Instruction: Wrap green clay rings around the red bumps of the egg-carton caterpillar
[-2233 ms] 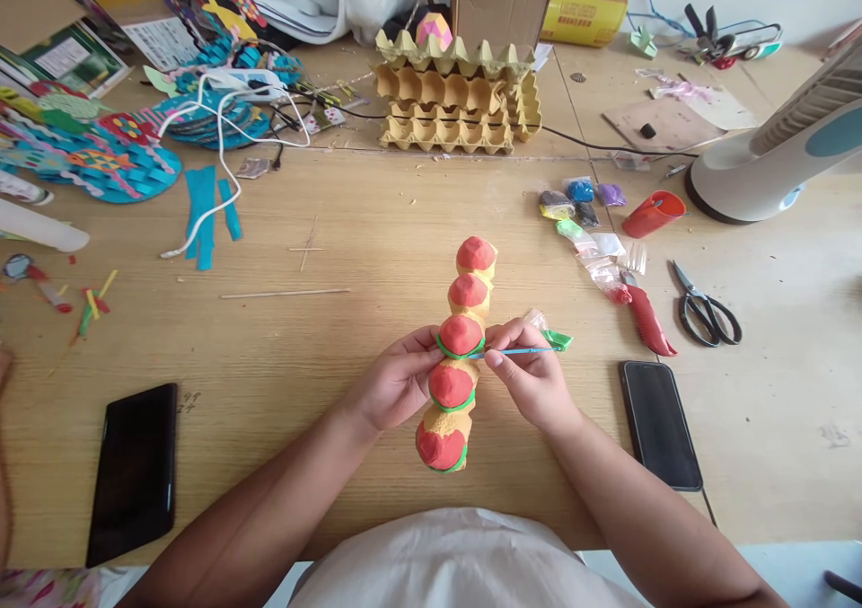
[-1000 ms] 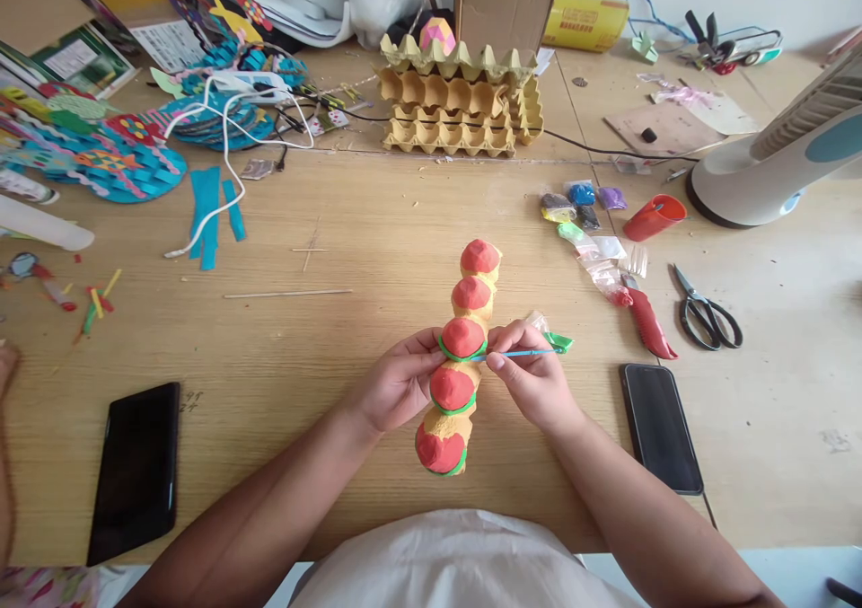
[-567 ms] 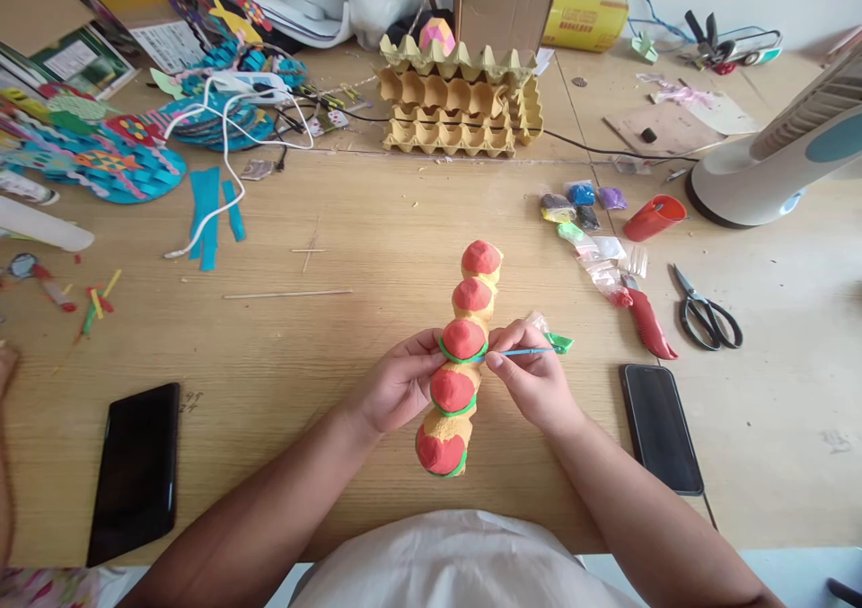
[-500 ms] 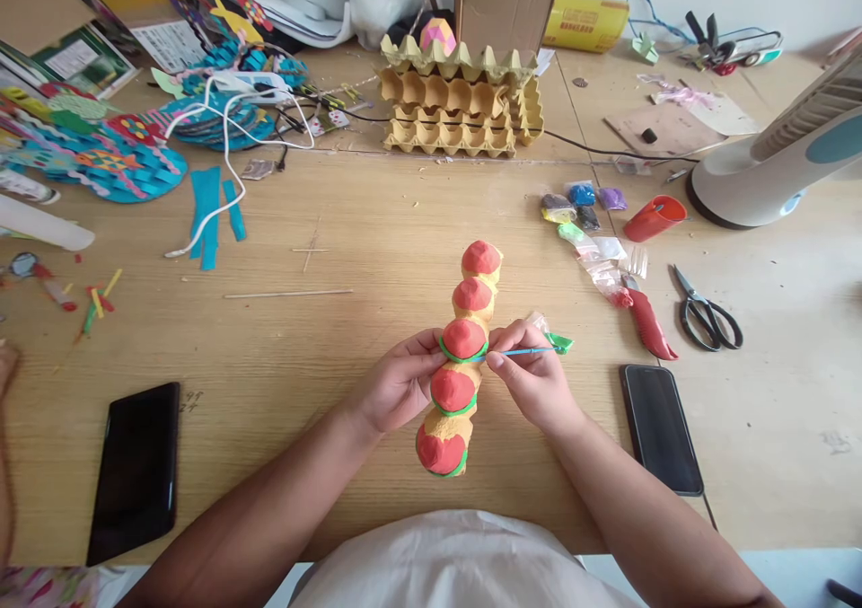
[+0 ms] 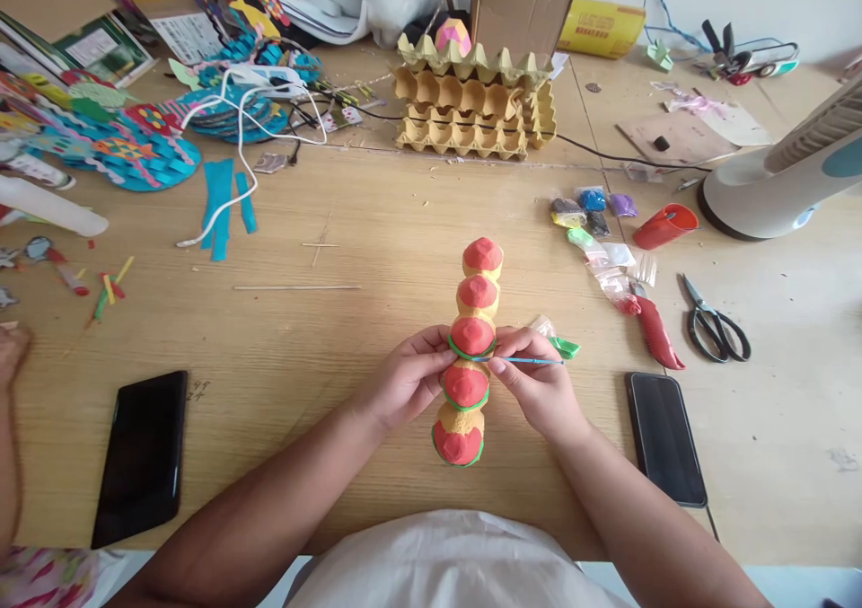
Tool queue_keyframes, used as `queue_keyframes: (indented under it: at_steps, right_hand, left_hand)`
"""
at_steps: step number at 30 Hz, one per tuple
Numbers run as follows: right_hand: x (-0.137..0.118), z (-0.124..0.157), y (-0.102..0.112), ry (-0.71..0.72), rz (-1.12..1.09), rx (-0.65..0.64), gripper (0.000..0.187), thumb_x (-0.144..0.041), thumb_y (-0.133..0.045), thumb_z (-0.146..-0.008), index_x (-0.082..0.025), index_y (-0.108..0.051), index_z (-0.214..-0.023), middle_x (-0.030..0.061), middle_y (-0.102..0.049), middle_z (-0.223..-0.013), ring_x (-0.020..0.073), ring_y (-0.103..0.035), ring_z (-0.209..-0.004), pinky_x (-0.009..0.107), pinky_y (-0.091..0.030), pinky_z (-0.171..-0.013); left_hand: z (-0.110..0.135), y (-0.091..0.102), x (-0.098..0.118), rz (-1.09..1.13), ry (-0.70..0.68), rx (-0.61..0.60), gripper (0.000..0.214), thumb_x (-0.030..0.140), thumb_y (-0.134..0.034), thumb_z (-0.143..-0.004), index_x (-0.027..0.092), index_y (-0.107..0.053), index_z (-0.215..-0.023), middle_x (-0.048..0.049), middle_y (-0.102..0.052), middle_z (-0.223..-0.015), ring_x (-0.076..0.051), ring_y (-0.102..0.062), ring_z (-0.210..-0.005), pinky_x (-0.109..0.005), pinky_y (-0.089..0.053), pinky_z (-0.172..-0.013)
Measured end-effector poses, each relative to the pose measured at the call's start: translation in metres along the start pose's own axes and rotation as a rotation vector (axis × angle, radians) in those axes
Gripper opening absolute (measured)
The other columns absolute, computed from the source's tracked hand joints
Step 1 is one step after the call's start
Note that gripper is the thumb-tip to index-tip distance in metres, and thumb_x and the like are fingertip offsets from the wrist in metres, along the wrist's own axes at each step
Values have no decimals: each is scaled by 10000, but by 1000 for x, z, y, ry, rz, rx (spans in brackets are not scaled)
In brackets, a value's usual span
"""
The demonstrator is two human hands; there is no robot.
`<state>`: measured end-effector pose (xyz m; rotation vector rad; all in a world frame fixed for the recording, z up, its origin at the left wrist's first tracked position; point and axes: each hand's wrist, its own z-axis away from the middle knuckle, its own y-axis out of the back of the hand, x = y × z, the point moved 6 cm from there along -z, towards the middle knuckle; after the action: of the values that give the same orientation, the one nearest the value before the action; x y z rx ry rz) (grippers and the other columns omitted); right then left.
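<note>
A strip of egg carton [image 5: 463, 418] with several bumps, each capped in red clay, is held upright above the table. Thin green clay rims edge the three nearest caps. My left hand [image 5: 416, 376] grips its left side at the third bump, thumb near the green rim. In my right hand [image 5: 536, 376] a thin blue stick tool [image 5: 532, 360] is pinched between thumb and fingers. Its tip touches the green rim under the middle cap. Behind the right hand lies an opened packet of green clay [image 5: 564, 348].
Scissors [image 5: 717, 322], a red-handled knife [image 5: 658, 331], a phone [image 5: 666, 437] and a red cup [image 5: 665, 225] lie to the right. Left are a black tablet [image 5: 140, 457] and another person's hand [image 5: 12, 355]. Egg cartons [image 5: 464, 132] are stacked at the back.
The view has shifted slightly. The carton strip has turned a little, its near end swinging right. Both hands keep their hold, and the blue tool stays at the middle cap's green rim.
</note>
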<state>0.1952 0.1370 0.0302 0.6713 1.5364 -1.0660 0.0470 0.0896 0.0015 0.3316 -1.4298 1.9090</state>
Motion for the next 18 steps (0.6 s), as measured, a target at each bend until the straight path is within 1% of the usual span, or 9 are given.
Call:
queue_keyframes:
  at_steps: [3, 12, 18]
  right_hand:
    - [0, 1, 1, -8, 23, 8, 175, -342, -848, -857, -255, -701, -819, 42, -735, -1011, 211, -681, -960, 382, -595, -851]
    - [-3, 1, -2, 51, 53, 16, 131, -287, -821, -888, -257, -703, -840, 47, -746, -1016, 201, -695, -947, 364, -584, -835]
    - [-4, 2, -1, 68, 97, 48, 198, -345, -830, -876, -247, -670, -813, 51, -742, -967, 207, -691, -893, 365, -587, -772]
  left_hand:
    - [0, 0, 0, -8, -5, 0, 231, 286, -820, -823, 178, -768, -1021, -76, -759, -1014, -190, -706, -875, -296, -546, -773]
    - [0, 1, 0, -15, 7, 11, 238, 305, -835, -806, 175, -759, -990, -74, -751, -998, -185, -697, -855, -301, -545, -768]
    - [1, 0, -1, -21, 0, 3, 214, 281, -814, -831, 181, -767, -1014, -78, -753, -1024, -187, -702, -895, -294, -555, -787]
